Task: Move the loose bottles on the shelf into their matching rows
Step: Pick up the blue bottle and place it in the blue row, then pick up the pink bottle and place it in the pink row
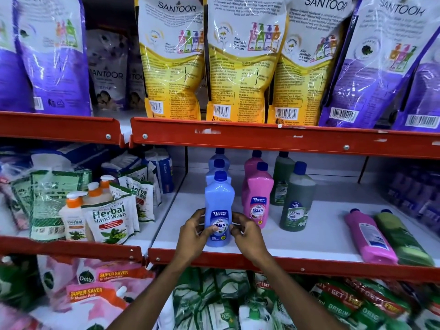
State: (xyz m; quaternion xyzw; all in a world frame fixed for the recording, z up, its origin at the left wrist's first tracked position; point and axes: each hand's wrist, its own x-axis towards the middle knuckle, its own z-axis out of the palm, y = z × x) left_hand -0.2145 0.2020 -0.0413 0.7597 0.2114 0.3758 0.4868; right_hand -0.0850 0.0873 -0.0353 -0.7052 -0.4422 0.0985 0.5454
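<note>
Closest to us, two bare arms reach up from below to the white shelf board with the red front edge (pixel 285 244). The left hand (pixel 192 234) and the right hand (pixel 247 234) are on either side of a tall blue plastic bottle with a dark blue cap (pixel 219 206). Both hands wrap their fingers round its lower part, so the bottle is held on two sides. It stands straight up at the front of the shelf, and I cannot tell if its bottom is down on the board or just above it.

Right behind it stand two more blue bottles (pixel 217 167) in a line going back. So the blue row looks done, or nearly done.

Next to that row, to the right, is a row of two pink plastic bottles with blue caps (pixel 258 198). Next to those is a row of two dark green plastic bottles with blue caps (pixel 295 201).

Far off to the right, near the front edge, two bottles are lying down side by side. One is a pink lying bottle (pixel 370 236) and one is a green lying bottle (pixel 402 236). These two are not in rows yet. I think the pink one must go to the pink row and the green one to the green row. That looks like all that is left.
</note>
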